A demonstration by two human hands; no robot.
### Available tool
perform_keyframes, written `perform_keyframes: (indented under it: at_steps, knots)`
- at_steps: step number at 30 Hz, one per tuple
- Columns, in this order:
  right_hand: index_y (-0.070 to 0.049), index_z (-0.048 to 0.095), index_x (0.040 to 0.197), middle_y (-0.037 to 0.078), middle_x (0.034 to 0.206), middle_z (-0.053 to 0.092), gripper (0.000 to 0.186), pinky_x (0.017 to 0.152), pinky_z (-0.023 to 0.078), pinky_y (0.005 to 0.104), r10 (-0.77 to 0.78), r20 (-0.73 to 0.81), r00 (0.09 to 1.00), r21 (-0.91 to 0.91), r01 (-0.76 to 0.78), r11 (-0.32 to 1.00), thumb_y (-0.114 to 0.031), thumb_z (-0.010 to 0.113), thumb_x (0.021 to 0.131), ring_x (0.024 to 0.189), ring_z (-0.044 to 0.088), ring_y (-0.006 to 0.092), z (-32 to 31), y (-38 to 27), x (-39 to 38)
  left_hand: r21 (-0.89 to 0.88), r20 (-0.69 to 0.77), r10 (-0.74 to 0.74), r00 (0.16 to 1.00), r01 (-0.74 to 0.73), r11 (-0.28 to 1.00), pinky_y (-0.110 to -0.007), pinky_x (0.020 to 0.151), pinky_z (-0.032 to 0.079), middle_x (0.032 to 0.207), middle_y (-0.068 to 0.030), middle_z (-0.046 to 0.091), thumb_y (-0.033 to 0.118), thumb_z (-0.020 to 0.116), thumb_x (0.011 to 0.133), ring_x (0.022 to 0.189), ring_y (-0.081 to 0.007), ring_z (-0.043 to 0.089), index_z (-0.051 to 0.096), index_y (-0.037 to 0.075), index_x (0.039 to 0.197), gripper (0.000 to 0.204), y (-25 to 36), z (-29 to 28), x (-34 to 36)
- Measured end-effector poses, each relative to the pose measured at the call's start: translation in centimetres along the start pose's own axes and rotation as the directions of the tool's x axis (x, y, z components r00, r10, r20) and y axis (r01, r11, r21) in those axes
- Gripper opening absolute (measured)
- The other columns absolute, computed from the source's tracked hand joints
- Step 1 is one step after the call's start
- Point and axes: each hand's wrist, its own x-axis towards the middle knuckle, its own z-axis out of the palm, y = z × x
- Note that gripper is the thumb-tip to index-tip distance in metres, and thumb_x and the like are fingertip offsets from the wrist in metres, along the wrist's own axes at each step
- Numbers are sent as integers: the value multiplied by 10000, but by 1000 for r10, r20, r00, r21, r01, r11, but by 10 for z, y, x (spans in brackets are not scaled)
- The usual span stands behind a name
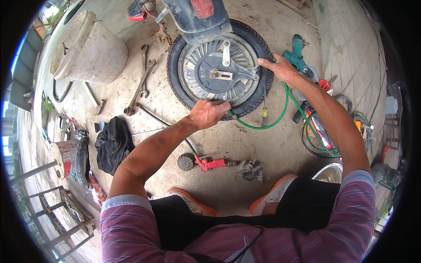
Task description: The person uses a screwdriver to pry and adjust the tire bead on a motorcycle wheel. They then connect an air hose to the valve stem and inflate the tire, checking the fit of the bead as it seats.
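A black-tyred hub-motor wheel (pixel 219 72) faces me, partly covered at its top by a worn dark fender (pixel 197 19). At its lower edge, my left hand (pixel 209 113) is closed against the tyre, with a green cord (pixel 258 127) coming out beside its thumb. My right hand (pixel 281 69) grips the tyre's right edge, its thumb on the sidewall and other fingers partly hidden; a bit of green shows by them. The cord loops between my hands and runs off right. A yellow-handled screwdriver (pixel 264 115) points up at the tyre's lower right.
Large wrenches (pixel 141 85) and a white bucket (pixel 87 50) stand left, near a black cloth bag (pixel 115 144). A red inflator gun with a gauge (pixel 210 164) and a crumpled rag (pixel 250 170) lie before my shoes. A teal power tool (pixel 296 55) and coiled cables are right.
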Motion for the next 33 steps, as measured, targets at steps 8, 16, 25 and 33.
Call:
perform_keyframes:
  at_steps: [8,16,25,33]
  knots:
    - [-6,436,1607,224,1461,614,1053,956,576,441,118,281,952,-51,-108,993,-718,750,897,1159,691,296,-25,-21,-30,4,13,-7,1000,7,1000,-489,727,603,1020,-105,759,109,713,963,919,-361,746,659,136,1160,206,3,-6,-1]
    - [-57,527,1531,172,1479,601,875,999,585,453,252,493,833,-43,-265,963,-663,746,939,1186,690,293,-30,29,-63,24,12,5,1000,-5,1000,-488,736,609,1046,-95,763,110,734,948,906,-362,749,667,148,1181,246,2,-4,0]
    - [-49,565,1485,138,1407,662,830,908,588,396,242,577,780,-113,-217,970,-666,728,955,1098,707,251,-15,40,-65,-25,-43,35,998,-36,999,-483,729,602,1018,-102,762,84,744,927,884,-367,745,689,129,1144,228,4,-8,3]
    - [-31,516,1530,187,1464,627,821,949,579,468,254,550,796,48,-334,941,-623,695,989,1159,691,320,-12,52,-59,-11,-91,69,993,-70,997,-484,685,596,979,-94,759,108,743,944,848,-365,744,687,133,1109,176,5,-7,5]
